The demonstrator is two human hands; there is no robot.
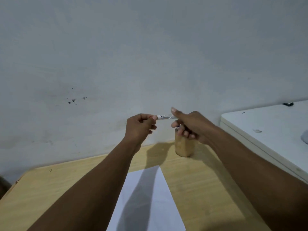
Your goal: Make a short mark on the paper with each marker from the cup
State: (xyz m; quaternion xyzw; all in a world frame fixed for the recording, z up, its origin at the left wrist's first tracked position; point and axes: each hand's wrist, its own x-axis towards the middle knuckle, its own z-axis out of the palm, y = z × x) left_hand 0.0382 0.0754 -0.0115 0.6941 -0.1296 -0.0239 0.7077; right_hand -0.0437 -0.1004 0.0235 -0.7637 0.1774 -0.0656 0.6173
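Observation:
A white marker (164,117) is held level in the air between both hands, above the table's far edge. My left hand (139,126) pinches its left end, where a bit of red shows under the fingers. My right hand (188,125) grips the right end, thumb raised. Just below my right hand stands the tan wooden cup (184,146); a dark marker tip (176,130) pokes out at its rim, the rest hidden by my fingers. A white sheet of paper (160,189) lies on the wooden table (50,189) between my forearms, crossed by arm shadows, with no marks visible.
A grey wall (116,64) with dark specks rises right behind the table. To the right stands a white surface (266,124), higher than the table, with a small dark object (288,104) at its far edge.

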